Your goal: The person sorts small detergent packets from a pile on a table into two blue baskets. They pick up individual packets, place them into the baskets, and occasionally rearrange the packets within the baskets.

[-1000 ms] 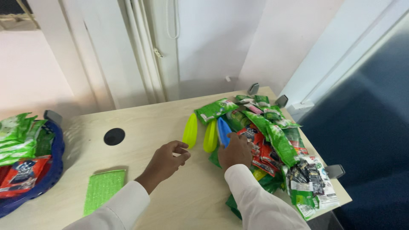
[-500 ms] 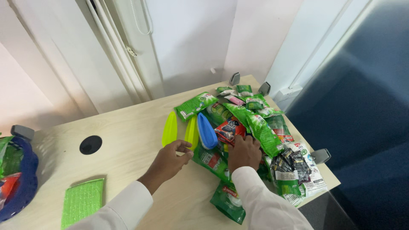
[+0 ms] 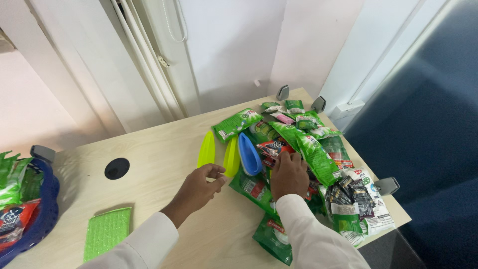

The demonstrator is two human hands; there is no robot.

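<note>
Resting on the pale wooden table (image 3: 164,149), the left hand (image 3: 196,189) curls loosely with its fingertips touching the lower end of a yellow-green leaf-shaped holder (image 3: 231,157), gripping nothing. Just beside it, the right hand (image 3: 289,174) lies flat, fingers spread, on the heap of green sachets (image 3: 298,144). Farther back, a second yellow-green holder (image 3: 206,148) and a blue holder (image 3: 248,153) flank the first.

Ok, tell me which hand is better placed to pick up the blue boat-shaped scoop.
Probably the right hand: it rests on the packets right beside the blue scoop. The left hand sits nearer the yellow-green scoops.
</note>
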